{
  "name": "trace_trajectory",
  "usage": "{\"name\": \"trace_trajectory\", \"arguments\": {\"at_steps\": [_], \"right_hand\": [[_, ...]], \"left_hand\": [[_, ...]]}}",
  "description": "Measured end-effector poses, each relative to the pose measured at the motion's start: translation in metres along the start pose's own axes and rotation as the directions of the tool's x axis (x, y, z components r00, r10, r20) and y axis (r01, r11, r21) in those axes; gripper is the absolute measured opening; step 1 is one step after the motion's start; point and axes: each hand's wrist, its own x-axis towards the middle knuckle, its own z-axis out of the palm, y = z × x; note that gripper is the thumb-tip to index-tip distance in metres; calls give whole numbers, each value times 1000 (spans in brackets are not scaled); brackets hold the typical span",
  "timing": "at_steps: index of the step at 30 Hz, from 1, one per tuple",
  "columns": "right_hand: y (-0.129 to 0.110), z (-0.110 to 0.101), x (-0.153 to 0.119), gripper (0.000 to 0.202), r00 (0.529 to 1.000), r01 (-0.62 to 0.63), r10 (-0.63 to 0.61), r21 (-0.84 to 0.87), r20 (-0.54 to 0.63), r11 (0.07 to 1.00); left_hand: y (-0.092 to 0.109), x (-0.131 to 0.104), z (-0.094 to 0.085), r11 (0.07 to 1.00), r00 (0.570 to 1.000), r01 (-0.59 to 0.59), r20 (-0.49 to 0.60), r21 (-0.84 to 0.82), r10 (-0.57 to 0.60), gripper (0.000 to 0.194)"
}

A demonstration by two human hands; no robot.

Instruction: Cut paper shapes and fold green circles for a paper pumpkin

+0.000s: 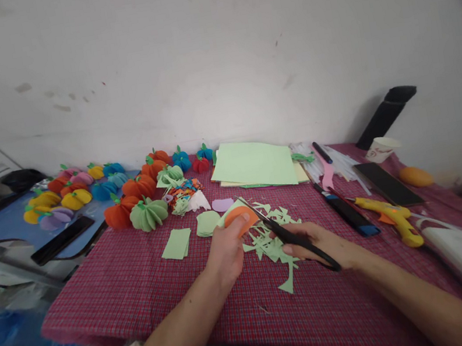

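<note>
My left hand (228, 250) pinches an orange paper piece (238, 216) laid over light green paper (225, 212). Black-handled scissors (298, 240) are in my right hand (314, 245), their blades reaching the right edge of the held paper. Under and beside the scissors lies a heap of light green paper scraps (271, 243). Left of my left hand are a stack of rounded green pieces (207, 223) and some green rectangles (176, 244). A lilac paper piece (222, 204) lies just behind.
Colourful paper pumpkins (139, 187) crowd the left side and the blue table (12, 218). Green paper sheets (256, 163) are stacked at the back. Rightward lie a cutter (350, 212), a yellow glue gun (391, 217), a dark phone-like slab (387, 183) and a paper cup (381, 149).
</note>
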Motion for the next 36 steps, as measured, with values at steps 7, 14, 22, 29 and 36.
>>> {"name": "trace_trajectory", "arguments": {"at_steps": [7, 14, 22, 29, 36], "right_hand": [[-8, -14, -5, 39, 998, -16, 20, -71, 54, 997], [-8, -24, -8, 34, 996, 6, 3, -96, 93, 995], [-14, -39, -15, 34, 988, 20, 5, -161, 154, 987], [-9, -41, -12, 41, 973, 29, 12, -174, 229, 984], [-7, -40, -9, 45, 963, 35, 15, -179, 269, 983]], "left_hand": [[2, -3, 3, 998, 1000, -5, 21, 55, 4, 11], [-1, -2, 1, 993, 999, -21, 36, 115, 17, 9], [-3, 0, -3, 979, 999, 0, 31, 204, -6, 9], [-5, 1, -6, 962, 995, -5, 93, 272, -21, 9], [-7, 2, -6, 959, 989, 6, 143, 283, -49, 6]]}}
